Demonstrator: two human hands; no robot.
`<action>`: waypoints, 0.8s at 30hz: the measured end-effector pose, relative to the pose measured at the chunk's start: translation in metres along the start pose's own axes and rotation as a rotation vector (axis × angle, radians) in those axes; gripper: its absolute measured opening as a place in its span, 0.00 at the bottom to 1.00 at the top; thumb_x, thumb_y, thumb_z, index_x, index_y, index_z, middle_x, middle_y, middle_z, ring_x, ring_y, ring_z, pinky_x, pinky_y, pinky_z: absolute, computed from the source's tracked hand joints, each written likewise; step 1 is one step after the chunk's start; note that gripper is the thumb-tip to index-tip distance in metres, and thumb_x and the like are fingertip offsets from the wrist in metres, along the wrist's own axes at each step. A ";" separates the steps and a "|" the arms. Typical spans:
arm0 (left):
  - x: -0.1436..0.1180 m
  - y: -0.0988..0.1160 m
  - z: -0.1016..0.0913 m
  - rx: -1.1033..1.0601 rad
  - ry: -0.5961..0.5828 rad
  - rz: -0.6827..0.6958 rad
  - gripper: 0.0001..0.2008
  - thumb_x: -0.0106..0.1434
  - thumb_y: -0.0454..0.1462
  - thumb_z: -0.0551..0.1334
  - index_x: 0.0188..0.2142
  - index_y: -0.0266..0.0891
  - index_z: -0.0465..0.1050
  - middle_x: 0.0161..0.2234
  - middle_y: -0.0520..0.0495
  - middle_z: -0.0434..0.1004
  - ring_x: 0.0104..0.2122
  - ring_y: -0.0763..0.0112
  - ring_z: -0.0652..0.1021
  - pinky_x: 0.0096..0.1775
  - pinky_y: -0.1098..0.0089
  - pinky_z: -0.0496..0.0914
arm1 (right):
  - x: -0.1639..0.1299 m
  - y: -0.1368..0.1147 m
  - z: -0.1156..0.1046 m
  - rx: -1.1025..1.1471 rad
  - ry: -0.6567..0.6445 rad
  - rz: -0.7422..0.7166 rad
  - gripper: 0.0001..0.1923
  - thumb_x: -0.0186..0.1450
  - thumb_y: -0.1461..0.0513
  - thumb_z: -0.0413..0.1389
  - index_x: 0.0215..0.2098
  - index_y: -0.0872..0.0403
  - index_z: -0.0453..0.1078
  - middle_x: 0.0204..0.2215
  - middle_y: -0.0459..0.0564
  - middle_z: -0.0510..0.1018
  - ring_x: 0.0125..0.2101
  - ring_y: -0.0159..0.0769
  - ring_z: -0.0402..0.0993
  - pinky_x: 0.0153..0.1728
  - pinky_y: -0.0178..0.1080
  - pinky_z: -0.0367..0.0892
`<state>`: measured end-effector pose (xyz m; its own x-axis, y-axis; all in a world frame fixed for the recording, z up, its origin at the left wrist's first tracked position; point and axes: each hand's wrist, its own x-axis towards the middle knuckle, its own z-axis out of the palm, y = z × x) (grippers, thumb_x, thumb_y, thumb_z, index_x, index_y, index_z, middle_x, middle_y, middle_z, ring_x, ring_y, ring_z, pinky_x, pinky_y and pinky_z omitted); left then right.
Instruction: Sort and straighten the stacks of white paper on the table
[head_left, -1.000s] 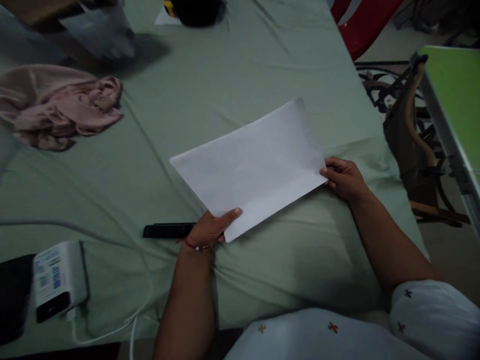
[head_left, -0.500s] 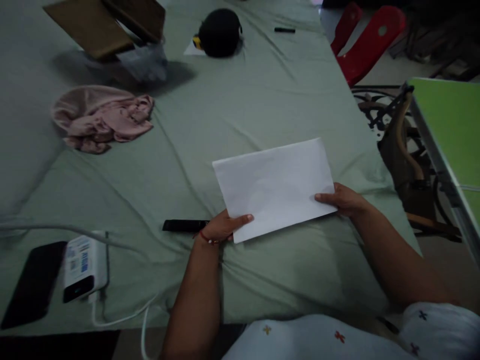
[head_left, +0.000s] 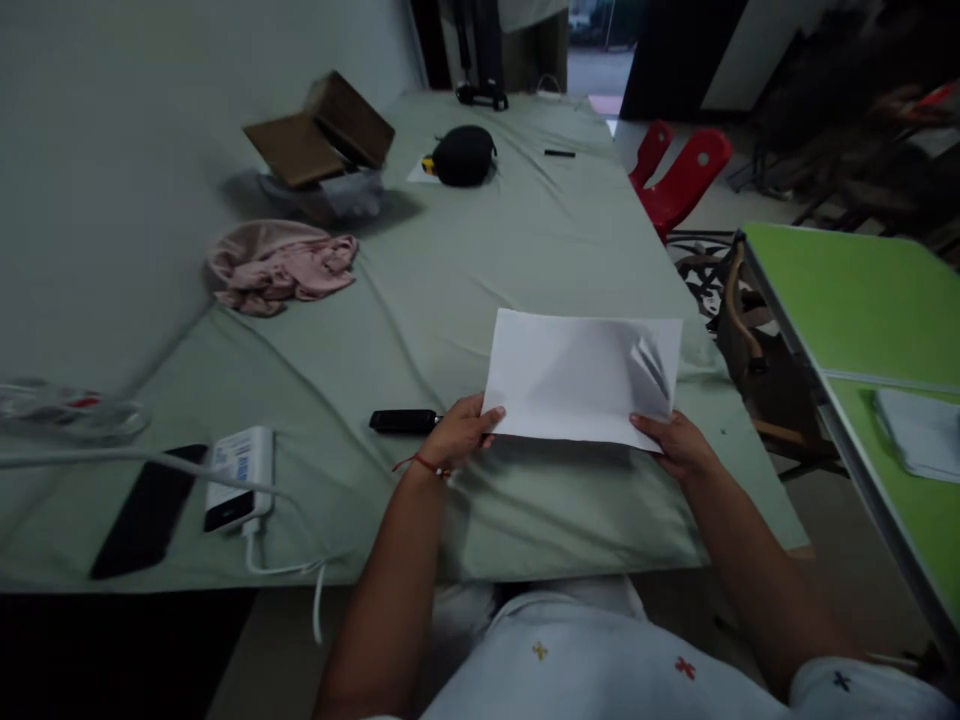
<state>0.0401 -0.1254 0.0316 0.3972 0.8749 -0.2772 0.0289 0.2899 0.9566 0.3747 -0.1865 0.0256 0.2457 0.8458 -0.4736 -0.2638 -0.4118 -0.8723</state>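
Head view, paper [head_left: 570, 380] between left hand [head_left: 459, 436], right hand [head_left: 675, 446]

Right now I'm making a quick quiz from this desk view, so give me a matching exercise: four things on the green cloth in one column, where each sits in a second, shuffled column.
Things:
1. white sheet of paper
2. pink cloth
3. white power bank
4. cardboard box

Places:
A. far left, by the wall, flaps open
B. near left edge, beside a black phone
C. held at its near corners by the left hand and right hand
D. crumpled, left of middle, nearer than the box

Pairs: 1-C, 2-D, 3-B, 4-A
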 end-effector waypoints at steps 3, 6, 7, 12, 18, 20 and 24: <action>-0.020 -0.007 -0.010 -0.057 0.122 0.020 0.21 0.48 0.45 0.74 0.36 0.36 0.73 0.23 0.57 0.70 0.18 0.82 0.65 0.22 0.77 0.59 | -0.008 0.003 0.006 0.027 -0.003 -0.009 0.21 0.39 0.60 0.75 0.31 0.52 0.77 0.27 0.46 0.84 0.27 0.35 0.77 0.31 0.35 0.75; -0.038 -0.020 -0.028 0.047 0.372 0.057 0.18 0.54 0.42 0.68 0.41 0.35 0.74 0.28 0.50 0.78 0.21 0.76 0.70 0.26 0.73 0.65 | -0.013 0.005 0.010 0.047 0.007 -0.010 0.20 0.40 0.61 0.75 0.30 0.54 0.77 0.27 0.47 0.84 0.26 0.35 0.77 0.31 0.35 0.75; -0.043 -0.023 -0.036 0.143 0.483 0.094 0.15 0.59 0.42 0.64 0.43 0.35 0.74 0.32 0.46 0.81 0.23 0.73 0.73 0.29 0.70 0.69 | -0.015 0.006 0.011 0.047 0.015 -0.009 0.19 0.41 0.62 0.74 0.31 0.54 0.78 0.27 0.48 0.84 0.26 0.36 0.77 0.30 0.36 0.75; -0.058 -0.026 -0.068 0.954 0.918 0.289 0.24 0.60 0.27 0.56 0.53 0.40 0.77 0.59 0.37 0.77 0.62 0.52 0.72 0.63 0.48 0.64 | -0.023 0.016 0.013 0.017 0.063 0.005 0.15 0.45 0.63 0.73 0.29 0.56 0.77 0.24 0.50 0.82 0.24 0.38 0.77 0.27 0.38 0.75; -0.040 -0.031 -0.092 1.296 0.676 -0.036 0.26 0.61 0.27 0.58 0.57 0.42 0.76 0.66 0.36 0.69 0.66 0.45 0.67 0.62 0.44 0.64 | -0.031 0.023 0.021 0.021 0.056 0.024 0.11 0.48 0.65 0.70 0.28 0.55 0.76 0.24 0.50 0.82 0.23 0.37 0.76 0.26 0.37 0.74; -0.037 -0.032 -0.093 1.300 0.615 -0.092 0.24 0.62 0.28 0.56 0.55 0.41 0.78 0.58 0.36 0.75 0.58 0.50 0.74 0.58 0.54 0.69 | -0.033 0.025 0.023 0.016 0.049 0.030 0.10 0.49 0.65 0.70 0.28 0.55 0.75 0.24 0.51 0.82 0.23 0.37 0.77 0.25 0.36 0.74; -0.050 -0.035 -0.073 1.337 0.397 -0.129 0.22 0.57 0.28 0.58 0.47 0.46 0.82 0.47 0.40 0.78 0.50 0.52 0.77 0.51 0.57 0.73 | -0.040 0.029 0.019 -0.026 0.018 0.053 0.11 0.49 0.65 0.70 0.29 0.55 0.75 0.25 0.51 0.83 0.24 0.38 0.78 0.27 0.36 0.75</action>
<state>-0.0476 -0.1507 0.0057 0.0486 0.9859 -0.1602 0.9753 -0.0122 0.2206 0.3391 -0.2260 0.0215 0.2483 0.8163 -0.5215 -0.2532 -0.4650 -0.8484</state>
